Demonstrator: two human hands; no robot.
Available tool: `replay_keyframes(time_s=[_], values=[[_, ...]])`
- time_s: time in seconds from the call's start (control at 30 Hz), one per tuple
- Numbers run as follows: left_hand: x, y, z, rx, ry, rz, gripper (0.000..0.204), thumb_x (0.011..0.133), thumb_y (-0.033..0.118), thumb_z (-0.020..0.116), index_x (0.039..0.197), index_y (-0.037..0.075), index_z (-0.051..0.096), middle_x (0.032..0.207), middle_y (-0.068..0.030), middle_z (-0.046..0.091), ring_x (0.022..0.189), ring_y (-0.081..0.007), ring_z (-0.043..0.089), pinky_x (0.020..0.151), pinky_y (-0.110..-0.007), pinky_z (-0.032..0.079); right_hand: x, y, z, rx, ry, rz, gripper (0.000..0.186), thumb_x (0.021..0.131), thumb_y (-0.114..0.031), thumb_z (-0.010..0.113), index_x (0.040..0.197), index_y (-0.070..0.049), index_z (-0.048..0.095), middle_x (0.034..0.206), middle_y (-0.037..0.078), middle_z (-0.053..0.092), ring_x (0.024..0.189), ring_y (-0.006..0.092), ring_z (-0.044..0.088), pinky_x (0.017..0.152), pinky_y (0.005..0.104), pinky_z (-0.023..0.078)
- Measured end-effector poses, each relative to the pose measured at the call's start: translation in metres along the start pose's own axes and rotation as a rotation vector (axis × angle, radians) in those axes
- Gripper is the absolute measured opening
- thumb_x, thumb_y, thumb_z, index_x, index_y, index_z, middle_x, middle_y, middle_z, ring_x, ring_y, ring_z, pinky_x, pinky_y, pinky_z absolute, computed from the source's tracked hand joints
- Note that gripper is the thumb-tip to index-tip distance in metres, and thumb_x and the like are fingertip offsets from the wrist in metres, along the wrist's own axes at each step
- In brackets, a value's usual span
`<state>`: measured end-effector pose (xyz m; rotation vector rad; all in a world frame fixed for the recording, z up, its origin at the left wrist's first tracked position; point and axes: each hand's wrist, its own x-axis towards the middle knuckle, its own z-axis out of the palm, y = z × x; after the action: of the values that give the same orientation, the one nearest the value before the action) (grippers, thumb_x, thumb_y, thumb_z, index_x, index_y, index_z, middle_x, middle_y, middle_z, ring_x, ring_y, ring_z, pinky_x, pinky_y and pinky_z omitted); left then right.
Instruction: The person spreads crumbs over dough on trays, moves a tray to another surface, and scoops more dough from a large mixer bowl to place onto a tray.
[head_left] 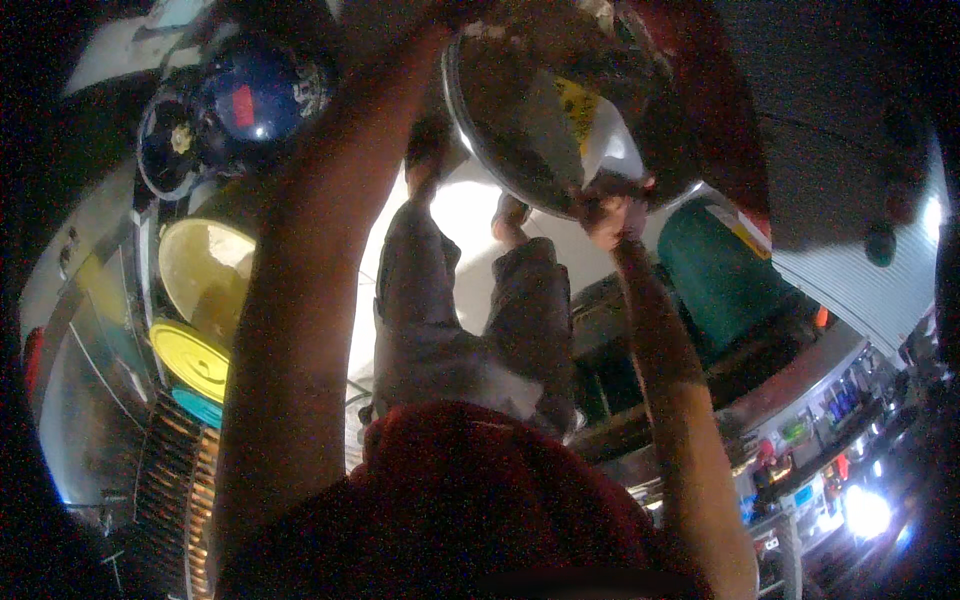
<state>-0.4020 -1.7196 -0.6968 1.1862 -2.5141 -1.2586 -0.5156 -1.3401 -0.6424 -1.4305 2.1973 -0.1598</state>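
A large round steel bowl (478, 120) fills the upper middle, holding a pale sheet with a yellow printed strip (578, 105) and dim contents I cannot make out. My right hand (615, 210) grips the near rim with curled fingers. My left arm stretches up to the top edge beside the bowl's left rim, where my left hand (455, 15) is too dark and cut off to read. My legs and bare feet show below the bowl, on a pale floor.
At left stand dark blue pots (260, 100), a pale yellow tub (200, 260), yellow lid (185, 350), teal lid (200, 405) and slatted rack (170, 480). At right are a green container (700, 280), corrugated panel (860, 300) and cluttered shelf (820, 420) near a bright light.
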Motion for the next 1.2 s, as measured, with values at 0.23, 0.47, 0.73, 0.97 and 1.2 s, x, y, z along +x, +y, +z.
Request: replay_keyframes(time_s=[0.23, 0.47, 0.73, 0.97, 1.2], values=[[-0.091, -0.050, 0.027, -0.249, 0.146, -0.121, 0.042, 0.099, 0.043, 0.052, 0.116, 0.006, 0.064, 0.102, -0.0214, 0.069, 0.093, -0.0384, 0.067, 0.082, -0.050, 0.052, 0.019, 0.034, -0.050, -0.050, -0.220, -0.133, 0.029, 0.088, -0.039, 0.072, 0.074, -0.013, 0.070, 0.079, 0.009, 0.069, 0.075, 0.0326, 0.068, 0.067, 0.0481, 0.054], [-0.162, 0.050, 0.028, -0.411, 0.505, -0.669, 0.044, 0.097, 0.044, 0.060, 0.115, 0.004, 0.058, 0.099, -0.0244, 0.067, 0.091, -0.0436, 0.067, 0.078, -0.052, 0.050, 0.061, -0.006, -0.042, 0.010, -0.225, -0.086, 0.028, 0.088, -0.038, 0.071, 0.077, -0.012, 0.070, 0.081, 0.010, 0.069, 0.076, 0.0322, 0.068, 0.067, 0.0475, 0.054], [-0.152, 0.035, 0.056, -0.265, 0.684, -0.503, 0.038, 0.098, 0.035, 0.060, 0.110, 0.001, 0.051, 0.103, -0.0252, 0.055, 0.098, -0.0453, 0.059, 0.086, -0.048, 0.048, 0.161, -0.082, 0.044, 0.318, -0.015, 0.140, 0.028, 0.089, -0.037, 0.071, 0.079, -0.011, 0.070, 0.083, 0.010, 0.069, 0.077, 0.0318, 0.068, 0.067, 0.0468, 0.054], [-0.117, 0.043, 0.031, -0.737, 0.575, -0.603, 0.032, 0.092, 0.024, 0.062, 0.113, 0.002, 0.051, 0.104, -0.0217, 0.056, 0.098, -0.0413, 0.058, 0.089, -0.043, 0.047, 0.309, -0.091, 0.077, 0.486, 0.171, 0.272, 0.027, 0.089, -0.036, 0.071, 0.081, -0.010, 0.070, 0.085, 0.011, 0.069, 0.077, 0.0315, 0.068, 0.067, 0.0462, 0.055], [-0.103, 0.033, 0.022, -0.490, 0.547, -0.585, 0.038, 0.089, 0.017, 0.062, 0.122, 0.003, 0.050, 0.113, -0.0209, 0.054, 0.106, -0.0399, 0.055, 0.094, -0.044, 0.045, 0.363, -0.073, 0.079, 0.581, 0.158, 0.291, 0.027, 0.090, -0.035, 0.070, 0.083, -0.009, 0.070, 0.086, 0.012, 0.070, 0.078, 0.0311, 0.069, 0.068, 0.0456, 0.055]])
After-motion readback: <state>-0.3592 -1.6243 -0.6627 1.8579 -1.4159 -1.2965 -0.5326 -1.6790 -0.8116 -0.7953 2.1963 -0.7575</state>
